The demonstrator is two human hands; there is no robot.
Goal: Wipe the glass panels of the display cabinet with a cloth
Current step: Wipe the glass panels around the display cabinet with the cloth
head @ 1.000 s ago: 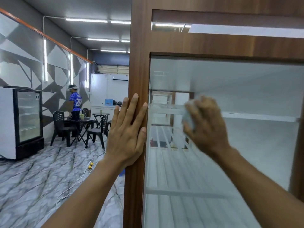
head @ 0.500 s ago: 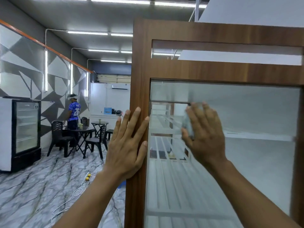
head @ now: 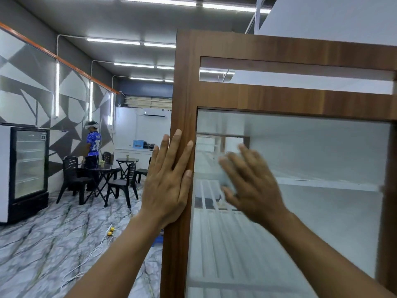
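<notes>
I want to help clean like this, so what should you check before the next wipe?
1. Left hand braced flat on the wooden frame: ok.
2. Cloth under the right hand, against the glass: ok.
3. Firm hold on the cloth: cannot tell, that hand is blurred.
4. Nothing in the way on the glass beside the hand: ok.
5. Glass already clean: cannot tell, reflections hide any smears.

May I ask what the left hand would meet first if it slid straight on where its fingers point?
Nothing, as far as I can see: the left hand lies flat on the cabinet's wooden post, which runs bare to its top.
</notes>
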